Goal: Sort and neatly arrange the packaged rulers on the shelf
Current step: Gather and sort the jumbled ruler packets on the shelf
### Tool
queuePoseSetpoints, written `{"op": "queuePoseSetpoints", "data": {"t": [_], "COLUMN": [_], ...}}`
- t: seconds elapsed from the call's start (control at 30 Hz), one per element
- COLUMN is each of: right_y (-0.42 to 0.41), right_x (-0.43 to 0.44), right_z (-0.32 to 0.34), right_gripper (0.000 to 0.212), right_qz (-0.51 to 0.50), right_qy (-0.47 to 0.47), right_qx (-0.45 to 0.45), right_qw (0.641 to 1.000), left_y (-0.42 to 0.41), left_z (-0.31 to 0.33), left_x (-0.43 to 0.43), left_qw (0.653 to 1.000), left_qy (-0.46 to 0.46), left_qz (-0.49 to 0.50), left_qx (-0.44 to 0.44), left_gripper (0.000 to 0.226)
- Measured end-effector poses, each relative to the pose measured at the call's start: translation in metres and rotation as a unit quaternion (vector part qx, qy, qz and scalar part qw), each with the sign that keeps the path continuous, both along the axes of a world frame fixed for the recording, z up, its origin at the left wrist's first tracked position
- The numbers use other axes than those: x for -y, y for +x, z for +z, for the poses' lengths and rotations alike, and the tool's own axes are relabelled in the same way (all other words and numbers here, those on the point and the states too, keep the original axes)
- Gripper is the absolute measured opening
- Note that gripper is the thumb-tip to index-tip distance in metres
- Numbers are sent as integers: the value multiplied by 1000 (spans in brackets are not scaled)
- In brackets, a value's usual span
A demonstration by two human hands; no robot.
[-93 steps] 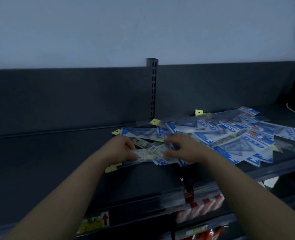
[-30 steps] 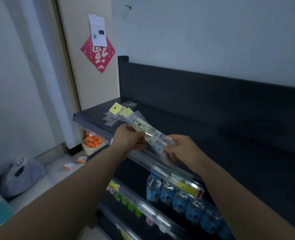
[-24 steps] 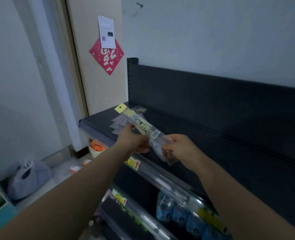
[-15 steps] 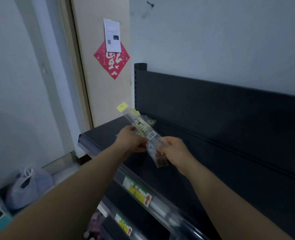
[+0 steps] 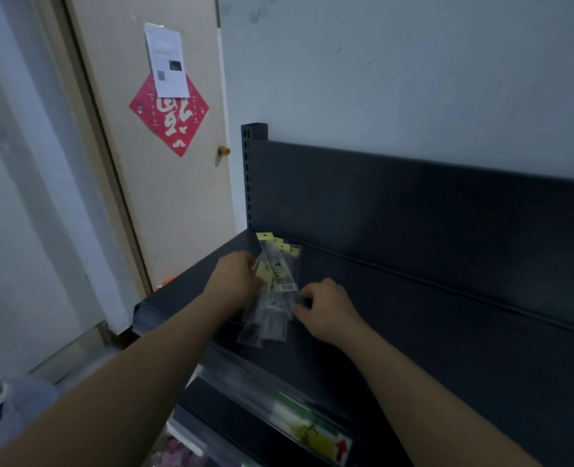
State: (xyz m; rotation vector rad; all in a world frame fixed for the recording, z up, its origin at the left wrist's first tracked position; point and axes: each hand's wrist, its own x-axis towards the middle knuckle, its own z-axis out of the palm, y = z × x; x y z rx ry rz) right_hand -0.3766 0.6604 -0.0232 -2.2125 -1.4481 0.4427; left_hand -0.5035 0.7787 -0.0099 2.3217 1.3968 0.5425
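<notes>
Clear, glossy, long flat ruler packs with yellow tabs fanned on dark matte shelf; left hand, right hand each pinch pack edges.

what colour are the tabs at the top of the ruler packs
Yellow tabs on clear ruler packs, head view.

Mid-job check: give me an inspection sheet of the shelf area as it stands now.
Surface: dark shelf, mostly bare.
Job's things: packaged rulers with yellow hang tabs, in an overlapping pile at the shelf's left end, not squared.
Clutter: nothing seen on the shelf.
Grips: left hand on the pile's left edge; right hand at its right edge; whether either pinches a pack is unclear.
Cables: nothing seen.
Surroundings: door with red diamond decoration and paper notice; price label on the rail below.
</notes>
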Motion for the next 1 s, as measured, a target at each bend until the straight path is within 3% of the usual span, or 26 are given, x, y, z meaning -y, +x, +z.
{"op": "queuePoseSetpoints", "data": {"t": [0.13, 0.33, 0.7, 1.0], "right_y": [-1, 4, 23, 72], "right_x": [11, 53, 191, 350], "right_z": [7, 11, 17, 20], "right_gripper": [33, 49, 50, 49], "right_qz": [-15, -52, -211, -319], "right_qy": [-6, 19, 27, 13], "right_qx": [41, 127, 192, 213], "right_qw": [999, 990, 958, 923], "left_y": [-8, 5, 69, 137], "left_z": [0, 2, 7, 9], "left_x": [4, 38, 151, 291], "left_qw": [991, 967, 909, 870], "left_qy": [91, 156, 170, 144], "left_qz": [-75, -191, -379, -466], "left_qx": [-55, -60, 36, 75], "left_gripper": [32, 37, 42, 39]}}
